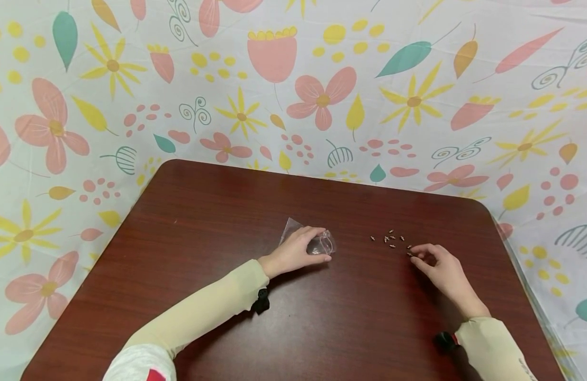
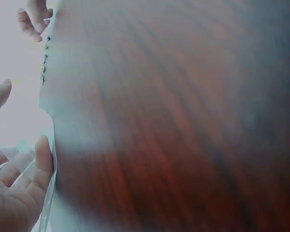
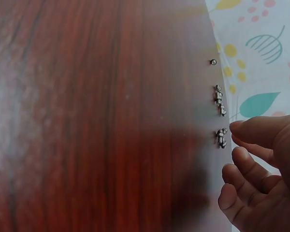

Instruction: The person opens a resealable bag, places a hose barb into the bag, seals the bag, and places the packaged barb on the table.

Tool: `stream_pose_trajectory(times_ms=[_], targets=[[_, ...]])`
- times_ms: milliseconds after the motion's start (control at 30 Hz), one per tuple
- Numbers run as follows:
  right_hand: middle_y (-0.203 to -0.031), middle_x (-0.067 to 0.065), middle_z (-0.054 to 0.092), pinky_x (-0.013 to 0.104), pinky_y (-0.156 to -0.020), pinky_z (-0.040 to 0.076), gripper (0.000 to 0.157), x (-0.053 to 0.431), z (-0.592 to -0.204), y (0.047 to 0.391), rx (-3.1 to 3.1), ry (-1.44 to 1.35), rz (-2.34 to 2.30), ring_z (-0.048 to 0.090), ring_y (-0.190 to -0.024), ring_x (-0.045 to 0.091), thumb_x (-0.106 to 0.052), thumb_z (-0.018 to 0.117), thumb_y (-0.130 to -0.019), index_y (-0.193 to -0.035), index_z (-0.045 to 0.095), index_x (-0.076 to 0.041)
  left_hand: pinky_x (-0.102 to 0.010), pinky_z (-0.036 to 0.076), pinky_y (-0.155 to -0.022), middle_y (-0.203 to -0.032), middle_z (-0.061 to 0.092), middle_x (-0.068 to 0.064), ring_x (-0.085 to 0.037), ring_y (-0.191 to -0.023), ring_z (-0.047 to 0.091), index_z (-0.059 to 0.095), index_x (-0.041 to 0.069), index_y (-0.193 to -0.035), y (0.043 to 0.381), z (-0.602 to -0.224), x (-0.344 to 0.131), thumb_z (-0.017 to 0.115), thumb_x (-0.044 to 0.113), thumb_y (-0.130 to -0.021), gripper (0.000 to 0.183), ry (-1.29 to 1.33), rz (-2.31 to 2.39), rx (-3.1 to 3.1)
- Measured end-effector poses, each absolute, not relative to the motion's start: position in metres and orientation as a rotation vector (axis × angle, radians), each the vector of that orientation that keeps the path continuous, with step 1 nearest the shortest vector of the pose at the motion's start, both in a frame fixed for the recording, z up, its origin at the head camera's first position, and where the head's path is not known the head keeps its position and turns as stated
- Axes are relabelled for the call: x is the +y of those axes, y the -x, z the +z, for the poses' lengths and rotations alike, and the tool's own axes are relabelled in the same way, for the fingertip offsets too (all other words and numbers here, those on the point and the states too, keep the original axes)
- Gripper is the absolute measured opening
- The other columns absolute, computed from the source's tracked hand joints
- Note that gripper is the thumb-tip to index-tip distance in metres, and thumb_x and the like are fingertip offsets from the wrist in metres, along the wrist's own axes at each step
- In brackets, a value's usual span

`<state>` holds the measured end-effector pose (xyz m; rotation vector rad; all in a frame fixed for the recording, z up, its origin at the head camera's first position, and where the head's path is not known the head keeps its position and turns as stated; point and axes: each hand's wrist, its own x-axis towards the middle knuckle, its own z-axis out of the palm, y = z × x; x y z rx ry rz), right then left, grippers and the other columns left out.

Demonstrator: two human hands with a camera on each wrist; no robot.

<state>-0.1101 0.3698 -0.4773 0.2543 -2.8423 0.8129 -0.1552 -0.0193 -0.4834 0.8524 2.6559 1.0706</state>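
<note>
My left hand (image 1: 293, 251) lies over a clear plastic bag (image 1: 323, 243) at mid-table, thumb and fingers spread apart and touching it. In the left wrist view the fingers rest along the bag's film (image 2: 47, 203). My right hand (image 1: 441, 270) is at the right of a scatter of small metal pieces (image 1: 392, 238). Its thumb and index fingertips are beside the nearest metal piece (image 1: 409, 255), with a gap between them. In the right wrist view, similar shiny pieces (image 3: 221, 138) stand just past the fingertips, and no piece shows between them.
The dark brown wooden table (image 1: 202, 211) has rounded far corners. A white cloth with printed flowers (image 1: 322, 100) hangs behind it and along both sides. Dark wrist bands (image 1: 261, 301) sit by both sleeves.
</note>
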Motion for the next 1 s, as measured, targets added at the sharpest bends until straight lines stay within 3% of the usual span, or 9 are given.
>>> stream_pose_trajectory(times_ms=[333,1000], targets=[[-0.090,0.002,0.061,0.024,-0.065,0.039,0.012,0.3735,-0.4807,0.1117,-2.892,-0.227,0.795,0.048,-0.073,0.000,-0.009,0.079,-0.092,-0.104,0.075,-0.008,-0.035,0.050,-0.101,-0.139,0.060,-0.008,-0.022,-0.122,0.057,0.052,0.011,-0.151,0.1559,-0.4819,-0.0189,0.077,0.047,-0.093,0.073,-0.858,1.058,2.645],[-0.087,0.003,0.062,0.027,-0.062,0.041,0.005,0.3666,-0.4804,0.1183,-2.927,-0.195,0.790,0.049,-0.070,0.005,-0.011,0.077,-0.093,-0.097,0.074,-0.009,-0.037,0.049,-0.103,-0.140,0.059,-0.010,-0.024,-0.123,0.058,0.048,0.009,-0.153,0.1572,-0.4830,-0.0181,0.077,0.041,-0.094,0.074,-0.901,1.017,2.661]])
